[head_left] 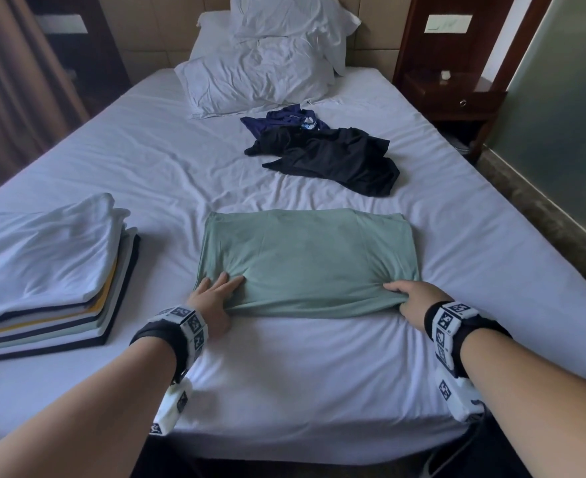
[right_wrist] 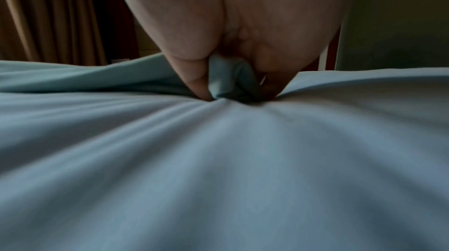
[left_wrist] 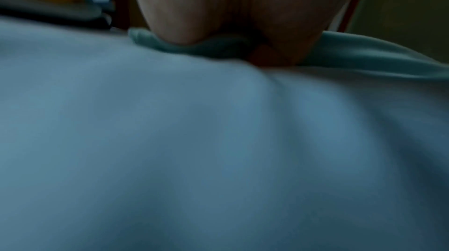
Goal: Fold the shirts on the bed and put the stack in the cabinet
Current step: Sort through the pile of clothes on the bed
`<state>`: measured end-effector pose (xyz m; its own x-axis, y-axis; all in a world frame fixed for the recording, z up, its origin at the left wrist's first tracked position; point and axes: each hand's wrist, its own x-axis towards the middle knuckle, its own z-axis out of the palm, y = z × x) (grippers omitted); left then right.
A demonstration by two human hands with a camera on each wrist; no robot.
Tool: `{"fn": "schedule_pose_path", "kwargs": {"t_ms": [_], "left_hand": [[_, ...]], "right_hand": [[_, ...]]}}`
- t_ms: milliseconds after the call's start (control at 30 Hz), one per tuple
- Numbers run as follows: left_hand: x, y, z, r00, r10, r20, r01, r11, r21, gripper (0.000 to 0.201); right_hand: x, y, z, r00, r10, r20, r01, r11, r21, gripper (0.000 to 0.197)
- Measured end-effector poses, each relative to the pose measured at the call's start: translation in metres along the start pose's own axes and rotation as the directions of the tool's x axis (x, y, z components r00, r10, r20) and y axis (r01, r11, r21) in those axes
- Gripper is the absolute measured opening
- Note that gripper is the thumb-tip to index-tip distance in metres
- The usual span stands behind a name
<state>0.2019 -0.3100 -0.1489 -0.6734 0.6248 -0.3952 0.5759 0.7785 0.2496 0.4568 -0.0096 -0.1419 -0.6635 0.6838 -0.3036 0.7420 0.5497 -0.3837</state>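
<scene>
Right up front, both hands pinch the green shirt's [head_left: 307, 260] near edge on the bed [head_left: 284, 374]: left hand [head_left: 212, 305] at one corner, right hand [head_left: 414, 300] at the other. Leftward sits the folded stack [head_left: 48, 274]; farther back, dark shirts [head_left: 333, 155] lie crumpled.

Both wrist views blurred. My right hand [head_left: 409, 301] fingertips hidden under green shirt [head_left: 305, 260] hem. Folded stack [head_left: 43, 270] cut off at frame's left edge; count unclear.
</scene>
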Motion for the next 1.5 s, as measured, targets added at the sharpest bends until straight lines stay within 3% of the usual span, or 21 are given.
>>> {"fn": "schedule_pose_path", "kwargs": {"t_ms": [67, 200, 300, 400, 533, 667, 733, 833, 933, 1033, 1133, 1300, 1500], "left_hand": [[-0.003, 0.000, -0.008, 0.999, 0.043, -0.033, -0.040, 0.997, 0.070, 0.084], [-0.014, -0.020, -0.027, 0.947, -0.031, -0.321, 0.030, 1.000, -0.008, 0.049], [-0.029, -0.033, -0.038, 0.913, -0.068, -0.402, 0.038, 0.996, -0.083, 0.029], [-0.050, -0.031, -0.060, 0.864, -0.112, -0.490, -0.010, 0.971, -0.239, 0.027], [-0.075, -0.020, -0.103, 0.796, -0.101, -0.596, -0.144, 0.926, -0.349, 0.043], [-0.117, -0.001, -0.150, 0.723, -0.100, -0.683, -0.267, 0.872, -0.410, 0.030], [-0.136, 0.006, -0.169, 0.710, -0.110, -0.696, -0.287, 0.857, -0.428, 0.033], [-0.159, 0.006, -0.186, 0.676, -0.137, -0.724, -0.393, 0.764, -0.512, 0.017], [-0.168, 0.005, -0.193, 0.659, -0.139, -0.739, -0.472, 0.688, -0.551, 0.027], [-0.178, 0.011, -0.189, 0.701, -0.183, -0.689, -0.500, 0.562, -0.659, 0.041], [-0.171, 0.008, -0.171, 0.767, -0.231, -0.598, -0.441, 0.487, -0.754, 0.037], [-0.130, -0.006, -0.136, 0.828, -0.312, -0.465, -0.301, 0.453, -0.839, 0.025], [-0.077, 0.000, -0.119, 0.852, -0.382, -0.358, -0.205, 0.385, -0.900, 0.020]], "right_hand": [[0.002, 0.002, 0.000, 0.999, 0.009, -0.053, -0.006, 0.999, 0.050, 0.054], [0.001, 0.001, -0.011, 0.994, 0.039, -0.104, -0.022, 0.987, 0.159, 0.038], [-0.007, -0.002, -0.027, 0.979, 0.077, -0.187, -0.023, 0.961, 0.277, 0.034], [-0.022, -0.015, -0.051, 0.953, 0.086, -0.291, 0.021, 0.938, 0.346, 0.032], [-0.052, -0.032, -0.098, 0.890, 0.085, -0.448, 0.091, 0.930, 0.357, 0.017], [-0.090, -0.041, -0.141, 0.831, 0.093, -0.549, 0.132, 0.925, 0.356, 0.015], [-0.110, -0.043, -0.162, 0.803, 0.096, -0.588, 0.163, 0.914, 0.371, 0.013], [-0.135, -0.045, -0.189, 0.760, 0.083, -0.644, 0.241, 0.885, 0.399, 0.014], [-0.160, -0.047, -0.207, 0.725, 0.077, -0.684, 0.293, 0.864, 0.408, 0.010], [-0.168, -0.045, -0.210, 0.718, 0.080, -0.691, 0.306, 0.856, 0.417, 0.016], [-0.163, -0.038, -0.198, 0.740, 0.099, -0.665, 0.268, 0.864, 0.427, 0.024], [-0.134, -0.023, -0.163, 0.791, 0.103, -0.603, 0.184, 0.900, 0.395, 0.021], [-0.070, -0.014, -0.142, 0.818, 0.153, -0.555, 0.070, 0.931, 0.359, 0.026]]}}
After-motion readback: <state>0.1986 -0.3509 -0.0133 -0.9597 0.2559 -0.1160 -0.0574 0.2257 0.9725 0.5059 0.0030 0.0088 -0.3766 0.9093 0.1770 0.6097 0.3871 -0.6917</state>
